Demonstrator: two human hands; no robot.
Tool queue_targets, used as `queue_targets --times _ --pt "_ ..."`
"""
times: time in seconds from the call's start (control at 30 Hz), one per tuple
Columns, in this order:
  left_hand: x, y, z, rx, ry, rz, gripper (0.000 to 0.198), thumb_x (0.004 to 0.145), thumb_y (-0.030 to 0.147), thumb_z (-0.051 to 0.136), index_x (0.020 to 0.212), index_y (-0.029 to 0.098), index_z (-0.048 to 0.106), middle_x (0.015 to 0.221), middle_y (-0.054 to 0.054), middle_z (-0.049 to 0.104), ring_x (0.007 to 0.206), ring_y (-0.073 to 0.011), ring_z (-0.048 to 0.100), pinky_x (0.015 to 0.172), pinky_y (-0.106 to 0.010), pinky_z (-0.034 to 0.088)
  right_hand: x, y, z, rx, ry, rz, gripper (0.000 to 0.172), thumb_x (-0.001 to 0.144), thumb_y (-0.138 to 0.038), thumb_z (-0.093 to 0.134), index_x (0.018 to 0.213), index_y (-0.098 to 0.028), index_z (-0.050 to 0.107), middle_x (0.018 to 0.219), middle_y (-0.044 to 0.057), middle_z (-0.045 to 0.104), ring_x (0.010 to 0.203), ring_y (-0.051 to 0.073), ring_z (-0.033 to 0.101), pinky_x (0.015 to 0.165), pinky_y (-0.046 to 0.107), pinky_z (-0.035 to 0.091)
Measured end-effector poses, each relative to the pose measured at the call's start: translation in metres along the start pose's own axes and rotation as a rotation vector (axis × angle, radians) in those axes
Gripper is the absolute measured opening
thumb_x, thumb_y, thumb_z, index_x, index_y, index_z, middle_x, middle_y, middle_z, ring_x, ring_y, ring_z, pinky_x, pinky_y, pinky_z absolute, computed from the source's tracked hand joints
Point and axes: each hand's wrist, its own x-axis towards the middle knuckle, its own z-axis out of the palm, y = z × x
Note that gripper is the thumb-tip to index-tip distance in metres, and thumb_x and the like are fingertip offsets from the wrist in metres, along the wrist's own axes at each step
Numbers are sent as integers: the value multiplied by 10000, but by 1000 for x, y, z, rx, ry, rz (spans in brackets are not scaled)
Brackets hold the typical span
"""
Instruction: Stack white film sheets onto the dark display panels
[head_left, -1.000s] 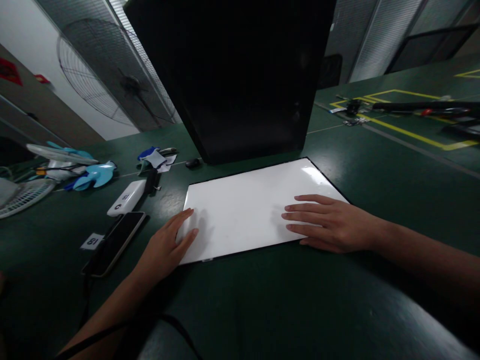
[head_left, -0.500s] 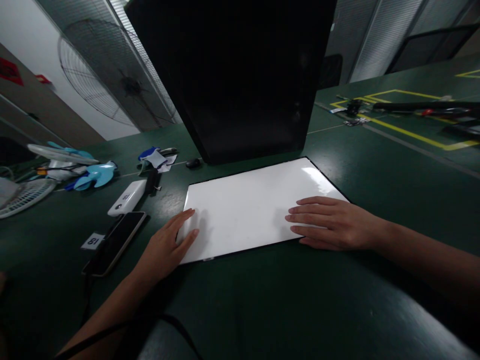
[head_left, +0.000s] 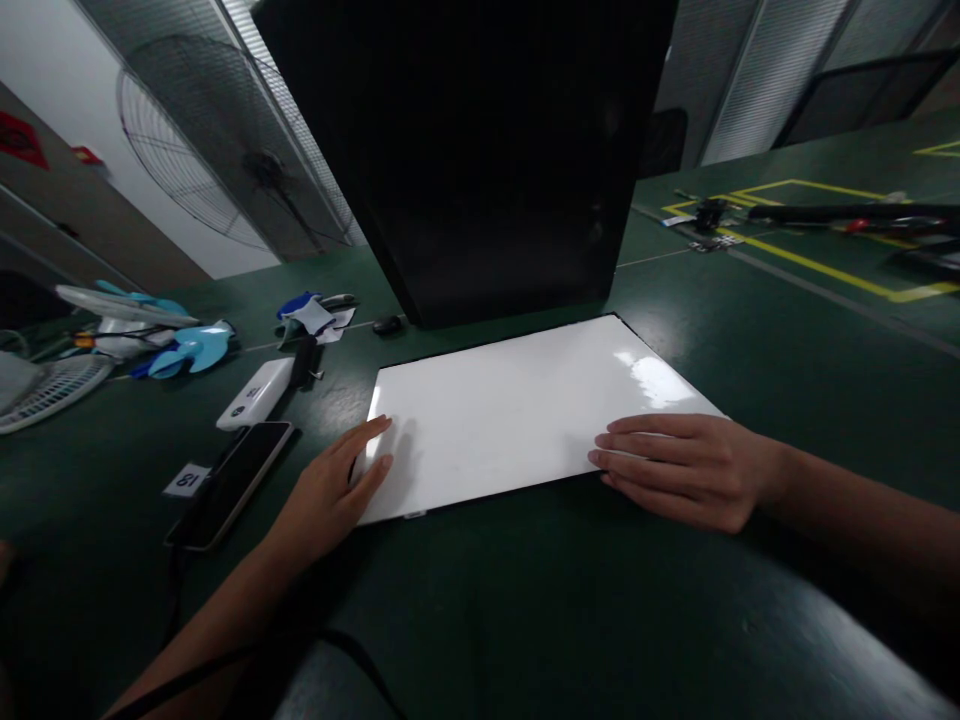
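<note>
At the centre of the tabletop [head_left: 525, 610], a white rectangular panel [head_left: 487, 420] with a dark border lies flat, just in front of a large dark screen [head_left: 480, 180]. The left hand [head_left: 319, 505] is positioned at the panel's left edge, with the forefinger and thumb extending over the white surface. Left grip: thumb and forefinger parted; the remaining fingers are hidden, so it cannot be told whether the edge is clamped. The right hand [head_left: 690, 468] is positioned palm down at the panel's near right corner, its fingers extended over the surface. Right grip: fingers straight and close together, enclosing nothing; fingertip contact with the panel cannot be confirmed. Left of the panel lie a dark phone [head_left: 234, 485], a numbered label [head_left: 187, 480] and a white device [head_left: 256, 393]. A small black object [head_left: 388, 325] sits beside the screen's lower left corner.
</note>
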Motion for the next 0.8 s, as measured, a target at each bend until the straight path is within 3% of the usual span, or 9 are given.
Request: queue_targets --times 0.3,0.4,0.53,0.7,0.8 --pt "0 5 -7 -126 42 -60 774 1002 778 448 1489 221 672 1582 -142 644 1426 -390 635 1107 -561 587 1 -2 -2 -26 12 -32 178 1018 -124 582 954 -100 746 1168 177 780 1080 248 761 994 405 669" --pt "1 2 -7 -160 86 -65 742 1008 769 446 1454 232 700 1555 -125 671 1414 -375 646 1155 -544 555 -2 -3 -3 -48 -1 -31 167 1018 -140 590 941 -120 736 1198 174 772 1132 250 748 1017 410 659" --pt "3 -5 -5 -184 157 -79 637 1049 659 415 1392 231 739 1509 -99 710 1374 -355 675 1204 -543 514 -4 0 -6 -74 17 -40 153 1008 -135 592 940 -118 729 1210 188 768 1135 259 750 1018 426 663" --pt "9 -15 -1 -160 180 -103 516 1039 454 419 1362 219 745 1447 -101 749 1319 -334 717 1158 -538 558 -5 4 -11 -136 -22 -36 196 1029 -188 586 905 -218 735 1183 83 797 1079 216 767 987 371 686" --pt "11 -19 0 -157 177 -95 499 1011 365 423 1371 203 728 1430 -111 757 1308 -315 731 1169 -530 555 -7 5 -13 -124 -5 -43 154 1004 -172 621 918 -172 748 1196 137 791 1088 258 772 969 408 695"
